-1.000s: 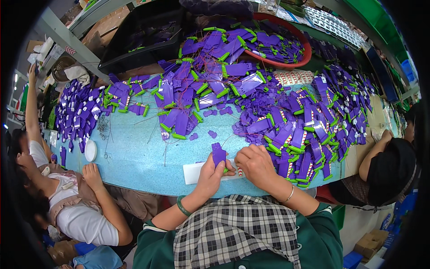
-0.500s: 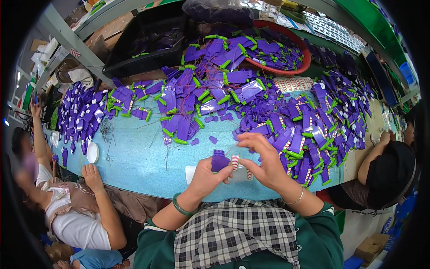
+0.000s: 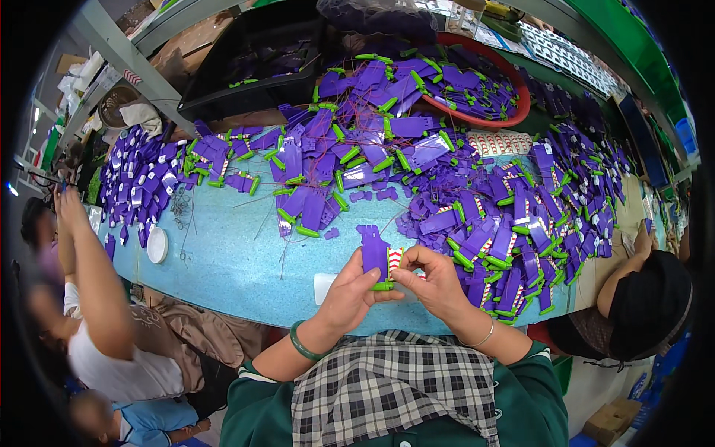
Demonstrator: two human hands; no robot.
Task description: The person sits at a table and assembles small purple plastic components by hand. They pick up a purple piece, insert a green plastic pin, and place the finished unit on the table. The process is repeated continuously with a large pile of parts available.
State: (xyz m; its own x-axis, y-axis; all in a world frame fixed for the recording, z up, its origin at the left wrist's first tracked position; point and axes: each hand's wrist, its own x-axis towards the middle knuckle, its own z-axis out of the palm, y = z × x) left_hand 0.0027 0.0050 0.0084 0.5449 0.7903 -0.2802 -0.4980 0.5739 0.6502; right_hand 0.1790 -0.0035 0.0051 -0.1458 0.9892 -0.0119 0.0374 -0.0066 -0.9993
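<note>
My left hand (image 3: 341, 298) is closed round a flat purple plastic piece (image 3: 374, 252) with a green end, held upright over the near edge of the table. A red-and-white chevron sticker (image 3: 395, 261) lies along the right side of this piece. The thumb and fingers of my right hand (image 3: 438, 287) pinch the sticker's right edge against the piece. Under my left hand, a white sheet (image 3: 322, 286) shows in part; the rest is hidden.
Many purple-and-green pieces (image 3: 514, 238) are heaped to the right and behind. A red basin (image 3: 519, 97) and a black crate (image 3: 246, 100) stand at the back. A white dish (image 3: 157, 245) sits at left. Co-workers sit on both sides, one with a raised arm (image 3: 100, 283).
My right hand has come down and in, from spread fingers to a pinch on the sticker, now against the purple piece. The piece has turned upright. The left co-worker's near arm has risen.
</note>
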